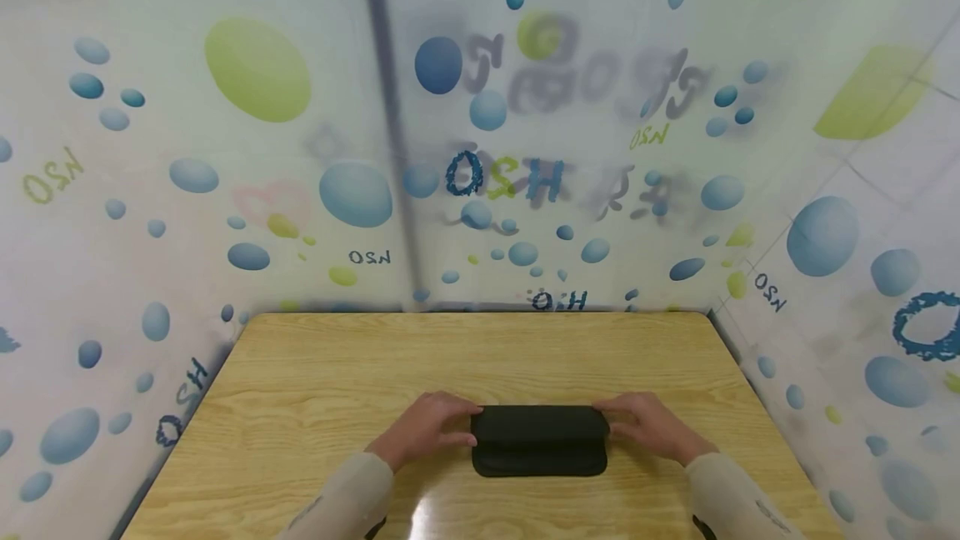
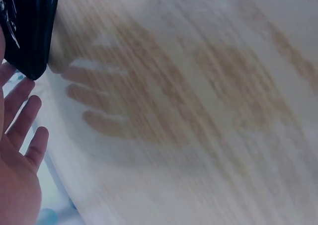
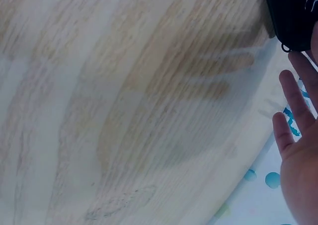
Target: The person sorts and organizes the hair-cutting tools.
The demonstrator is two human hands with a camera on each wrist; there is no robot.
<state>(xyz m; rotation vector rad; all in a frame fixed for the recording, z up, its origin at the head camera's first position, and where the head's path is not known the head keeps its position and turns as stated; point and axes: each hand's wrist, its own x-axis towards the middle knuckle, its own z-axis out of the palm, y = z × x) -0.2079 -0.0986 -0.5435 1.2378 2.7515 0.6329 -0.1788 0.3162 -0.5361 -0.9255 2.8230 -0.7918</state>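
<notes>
A black case [image 1: 538,444] with rounded corners lies between my two hands, near the front middle of the table in the head view. Its back part stands higher than its front part. My left hand [image 1: 427,429] grips the left end with thumb and fingertips, and my right hand [image 1: 651,425] grips the right end likewise. In the left wrist view pale marks show on the glossy case [image 2: 32,31], and the outer fingers [image 2: 22,120] are spread off it. A small ring [image 3: 285,47] sits at the case's corner in the right wrist view.
The wood-grain table [image 1: 360,365] reflects light near its front. Around it hang pale curtains [image 1: 285,148] printed with blue and green dots and lettering, close along the back and side edges.
</notes>
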